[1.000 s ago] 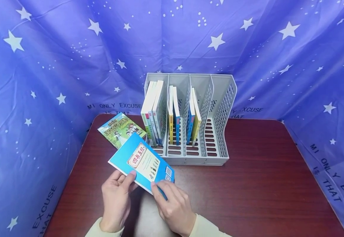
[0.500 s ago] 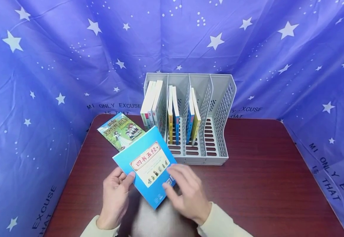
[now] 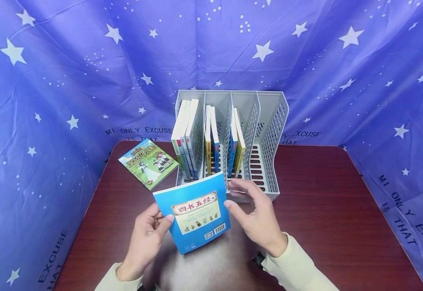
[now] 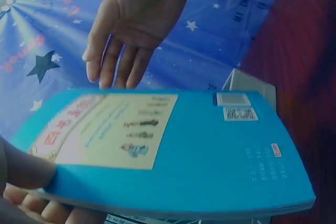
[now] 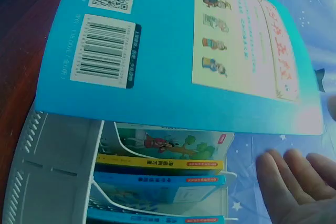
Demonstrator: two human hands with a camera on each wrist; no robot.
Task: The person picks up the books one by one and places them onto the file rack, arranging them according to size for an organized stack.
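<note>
A blue paperback book (image 3: 197,216) is held up in front of the file rack, its back cover with barcode facing me. My left hand (image 3: 149,234) pinches its left edge, thumb on the cover and fingers behind; the left wrist view shows the same grip on the book (image 4: 226,156). Beside the book's right edge is my right hand (image 3: 259,214), fingers spread and slightly bent. In the left wrist view a gap separates the right hand (image 4: 142,19) from the cover. The right wrist view has the right fingertips (image 5: 270,163) off the book's edge.
A grey four-slot file rack (image 3: 248,197) stands at the back. White-paged books (image 3: 186,133) fill its left slot; thin yellow and blue books (image 3: 213,137) stand in the middle slots. Left of it a green comic-style book (image 3: 149,163) lies on the red-brown table (image 3: 324,226).
The blue book has turned more upright and shifted right in my left hand. My right hand has let go of its lower edge and moved up and right, fingers spreading.
</note>
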